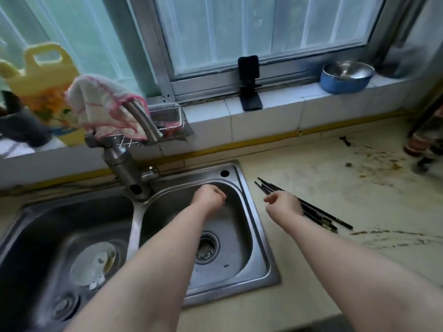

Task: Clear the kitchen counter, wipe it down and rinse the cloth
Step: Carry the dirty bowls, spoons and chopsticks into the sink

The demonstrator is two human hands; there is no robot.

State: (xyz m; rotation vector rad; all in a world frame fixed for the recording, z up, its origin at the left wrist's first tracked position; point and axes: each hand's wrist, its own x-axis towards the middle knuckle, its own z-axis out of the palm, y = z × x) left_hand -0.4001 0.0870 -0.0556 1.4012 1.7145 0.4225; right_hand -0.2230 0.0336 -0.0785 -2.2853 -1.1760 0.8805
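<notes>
A white cloth with pink edging hangs over the steel faucet. Water runs from the faucet into the left basin. My left hand hovers over the right basin of the steel sink, fingers curled shut with nothing visible in them. My right hand is above the counter just right of the sink, fingers loosely apart, over a bunch of black chopsticks lying on the beige counter. Brown stains and crumbs mark the counter at right.
A dirty plate lies in the left basin. On the tiled sill stand a yellow jug, a wire rack, a phone on a stand and a blue metal bowl. Dark bottles stand at the far right.
</notes>
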